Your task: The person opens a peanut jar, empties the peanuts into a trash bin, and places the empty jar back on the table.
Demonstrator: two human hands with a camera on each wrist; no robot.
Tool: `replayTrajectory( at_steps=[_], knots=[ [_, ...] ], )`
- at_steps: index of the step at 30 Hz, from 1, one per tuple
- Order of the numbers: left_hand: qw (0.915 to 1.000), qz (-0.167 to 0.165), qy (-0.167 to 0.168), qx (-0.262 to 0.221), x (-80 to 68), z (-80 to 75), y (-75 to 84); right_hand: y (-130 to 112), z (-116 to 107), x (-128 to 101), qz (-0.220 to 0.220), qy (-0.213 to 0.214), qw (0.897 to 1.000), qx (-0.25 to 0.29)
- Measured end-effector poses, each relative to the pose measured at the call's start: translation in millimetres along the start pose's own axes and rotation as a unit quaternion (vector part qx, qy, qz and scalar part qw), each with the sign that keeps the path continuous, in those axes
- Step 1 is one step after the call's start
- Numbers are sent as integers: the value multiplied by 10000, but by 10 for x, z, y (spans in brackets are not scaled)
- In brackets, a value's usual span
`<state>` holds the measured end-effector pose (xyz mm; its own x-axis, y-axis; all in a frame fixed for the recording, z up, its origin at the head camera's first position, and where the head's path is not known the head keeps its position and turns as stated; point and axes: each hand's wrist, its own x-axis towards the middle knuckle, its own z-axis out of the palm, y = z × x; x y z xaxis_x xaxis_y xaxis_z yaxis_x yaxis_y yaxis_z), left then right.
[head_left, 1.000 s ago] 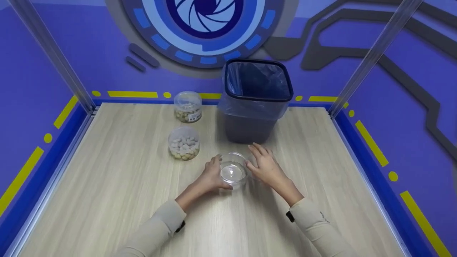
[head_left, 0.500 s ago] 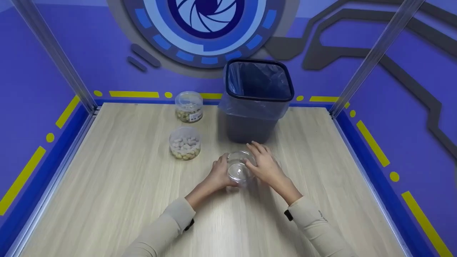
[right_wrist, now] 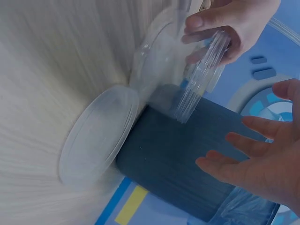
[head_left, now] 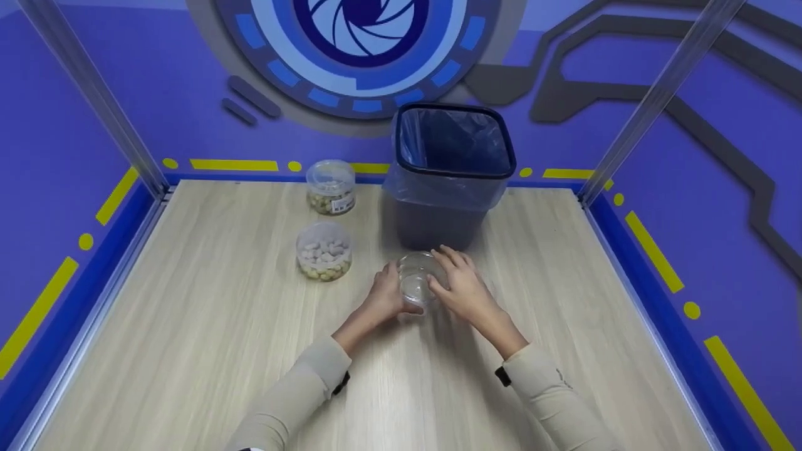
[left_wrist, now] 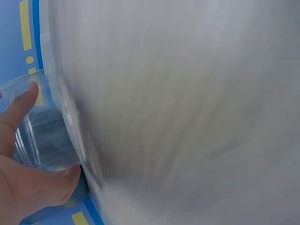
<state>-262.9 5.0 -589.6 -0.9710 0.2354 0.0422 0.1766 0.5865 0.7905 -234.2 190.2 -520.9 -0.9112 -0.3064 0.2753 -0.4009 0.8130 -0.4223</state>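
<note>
A clear, round plastic jar (head_left: 413, 288) is in front of the bin at mid-table. My left hand (head_left: 383, 293) grips its left side, thumb near the bottom and fingers along the wall. In the left wrist view the thumb and a finger press the transparent wall. My right hand (head_left: 462, 285) hovers at the jar's right side with fingers spread. The right wrist view shows this hand (right_wrist: 262, 150) apart from the jar (right_wrist: 201, 79), holding nothing. Below it, a translucent round lid (right_wrist: 98, 136) lies on the table; my right hand mostly hides it in the head view.
Behind the jar stands a dark bin (head_left: 438, 219) with a clear liner. To the left are an uncovered tub (head_left: 322, 250) of pale, nut-like pieces and, farther back, a labelled tub (head_left: 331, 188) with similar contents. Blue panels enclose the wooden table (head_left: 219, 313).
My left hand has carried the jar to the right, then farther back toward the bin. The right hand has barely shifted, its fingers still spread.
</note>
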Motion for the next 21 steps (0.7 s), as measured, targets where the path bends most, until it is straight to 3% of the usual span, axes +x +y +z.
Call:
replayTrajectory(
  at_steps=[6, 12, 16, 21],
  knots=[
    [9996, 34, -277, 1, 7, -16, 12, -52, 45, 19, -24, 4, 9998, 172],
    [9981, 160, -513, -286, -89, -279, -42, -88, 78, 42, -99, -31, 9996, 274],
    [9990, 262, 21, -353, -163, -576, -115, -90, 98, 54, -177, 71, 9995, 252],
    [9896, 399, 1369, -199, -296, -998, -326, -123, 146, 67, -282, 150, 9989, 358]
  ],
)
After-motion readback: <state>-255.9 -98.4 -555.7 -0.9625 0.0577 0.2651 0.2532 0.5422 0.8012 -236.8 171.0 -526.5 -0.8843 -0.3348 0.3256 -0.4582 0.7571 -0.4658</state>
